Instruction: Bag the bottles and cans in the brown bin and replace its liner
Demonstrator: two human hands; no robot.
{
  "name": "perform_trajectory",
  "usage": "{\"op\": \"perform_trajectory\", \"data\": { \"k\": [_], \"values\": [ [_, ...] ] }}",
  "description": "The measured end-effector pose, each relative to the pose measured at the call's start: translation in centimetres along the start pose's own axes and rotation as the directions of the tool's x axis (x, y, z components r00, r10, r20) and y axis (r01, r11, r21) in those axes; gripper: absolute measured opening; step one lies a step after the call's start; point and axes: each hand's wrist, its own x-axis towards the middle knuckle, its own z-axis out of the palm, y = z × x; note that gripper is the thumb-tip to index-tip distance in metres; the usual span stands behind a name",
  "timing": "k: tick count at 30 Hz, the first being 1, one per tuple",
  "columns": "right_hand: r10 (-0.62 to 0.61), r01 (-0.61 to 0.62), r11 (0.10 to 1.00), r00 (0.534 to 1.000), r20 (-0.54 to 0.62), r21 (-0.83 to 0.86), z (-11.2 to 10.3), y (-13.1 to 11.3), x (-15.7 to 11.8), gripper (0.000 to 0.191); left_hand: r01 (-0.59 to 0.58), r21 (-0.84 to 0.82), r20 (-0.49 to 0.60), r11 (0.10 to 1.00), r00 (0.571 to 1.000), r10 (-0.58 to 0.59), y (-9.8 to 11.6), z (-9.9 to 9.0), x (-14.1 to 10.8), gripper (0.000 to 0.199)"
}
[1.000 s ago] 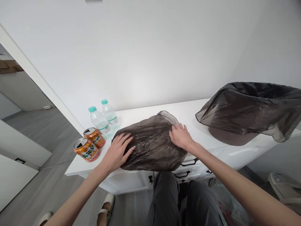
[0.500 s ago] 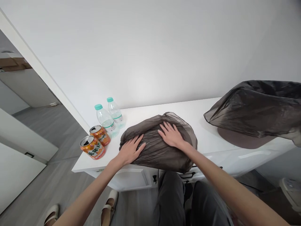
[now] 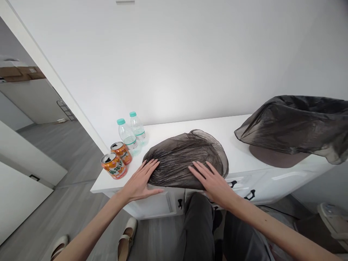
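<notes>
A dark, translucent plastic bag (image 3: pixel 176 156) lies flattened and wrinkled on the white cabinet top (image 3: pixel 239 154), reaching over its front edge. My left hand (image 3: pixel 141 181) rests on the bag's left end with its fingers spread and the thumb stretched out near the front edge. On the front right part of the bag lies my right hand (image 3: pixel 212 181), its fingers apart and pointing up and left. Neither hand grips anything that shows. Whatever may be inside the bag cannot be made out.
Two orange cans (image 3: pixel 114 166) and two clear bottles with teal caps (image 3: pixel 127 137) stand at the cabinet's left end. At the right, a bin (image 3: pixel 278 156) is lined with another dark bag (image 3: pixel 296 127). Someone's light shoes (image 3: pixel 126 237) show on the floor.
Both hands have moved toward the front edge, the right one also slightly right. The bag's front edge is drawn up from where it hung lower. The view has shifted a little.
</notes>
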Motion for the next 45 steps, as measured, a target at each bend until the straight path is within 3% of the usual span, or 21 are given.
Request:
{"op": "perform_trajectory", "data": {
  "k": [2,4,7,9,11,15,16,18,21,23,24,26,27,29,31,33,35,40,45],
  "values": [
    [0.042,-0.044,0.998,0.998,-0.042,-0.045,0.3,0.9,-0.9,0.098,-0.004,-0.025,0.0,1.0,1.0,0.004,-0.1,0.1,-0.4,0.102],
    [0.027,-0.03,0.999,0.997,-0.071,-0.036,0.0,2.0,-1.8,0.089,0.004,-0.076,-0.02,0.997,1.0,-0.006,-0.3,0.2,-0.7,0.085],
    [0.017,-0.006,0.995,0.994,-0.111,0.095,-1.7,3.1,-2.9,0.061,0.001,-0.191,-0.055,0.982,0.998,-0.011,-0.2,-0.1,-1.0,0.058],
    [0.138,-0.105,0.968,0.981,-0.134,0.227,-3.4,3.5,-3.2,0.045,0.02,-0.276,-0.08,0.961,0.996,-0.044,0.4,-0.5,-0.6,0.046],
    [0.338,-0.272,0.902,0.928,-0.157,0.336,-5.2,4.4,-2.7,0.036,0.095,-0.354,-0.091,0.93,0.987,-0.135,1.2,-1.0,0.2,0.031],
    [0.667,-0.537,0.715,0.715,-0.207,0.448,-7.3,8.3,0.9,0.043,0.305,-0.459,-0.054,0.835,0.928,-0.369,3.0,-1.5,2.4,0.034],
    [0.704,-0.569,0.677,0.685,-0.187,0.467,-7.5,9.6,2.2,0.046,0.334,-0.458,-0.072,0.824,0.91,-0.408,3.4,-1.5,3.0,0.037],
    [0.736,-0.615,0.627,0.668,-0.105,0.478,-7.5,12.0,5.0,0.05,0.331,-0.404,-0.212,0.853,0.873,-0.439,4.1,-1.6,4.0,0.043],
    [0.751,-0.688,0.54,0.654,0.091,0.484,-7.4,14.6,8.9,0.055,0.186,-0.177,-0.481,0.966,0.84,-0.25,5.1,-1.9,5.2,0.041],
    [0.764,-0.731,0.509,0.627,0.152,0.455,-7.3,15.1,10.8,0.061,0.057,-0.006,-0.459,0.998,0.887,-0.053,5.5,-1.8,5.9,0.04],
    [0.767,-0.729,0.531,0.63,0.12,0.433,-7.2,14.8,11.6,0.066,0.006,0.054,-0.394,0.999,0.919,0.015,5.5,-1.5,6.1,0.041],
    [0.704,-0.644,0.669,0.709,-0.041,0.371,-6.7,12.9,12.6,0.074,-0.027,0.118,-0.252,0.993,0.966,0.056,5.2,-0.5,6.6,0.047],
    [0.618,-0.554,0.765,0.775,-0.132,0.327,-6.2,11.5,12.9,0.075,-0.016,0.133,-0.193,0.991,0.98,0.041,4.9,0.2,6.7,0.05],
    [0.362,-0.322,0.922,0.914,-0.181,0.216,-4.8,8.0,13.0,0.07,0.016,0.139,-0.106,0.99,0.994,-0.001,4.2,1.9,6.8,0.054],
    [0.155,-0.143,0.984,0.981,-0.116,0.106,-3.2,5.0,12.8,0.066,0.029,0.127,-0.056,0.992,0.998,-0.022,3.4,3.3,6.8,0.056],
    [0.074,-0.072,0.996,0.997,-0.021,0.059,-1.6,3.4,12.4,0.063,0.034,0.106,-0.031,0.994,0.999,-0.031,2.8,4.1,6.5,0.056],
    [0.125,-0.13,0.99,0.989,0.076,0.059,-0.2,3.7,11.7,0.066,0.039,0.086,-0.01,0.996,0.999,-0.038,2.3,4.4,6.2,0.056],
    [0.332,-0.363,0.927,0.912,0.243,0.096,1.8,8.7,9.7,0.076,0.045,0.052,0.02,0.998,0.999,-0.046,1.3,3.8,4.7,0.057],
    [0.343,-0.376,0.919,0.911,0.228,0.12,3.5,12.2,8.4,0.073,0.013,0.047,0.065,0.999,0.998,-0.017,0.6,2.5,2.7,0.07]
  ]
}}
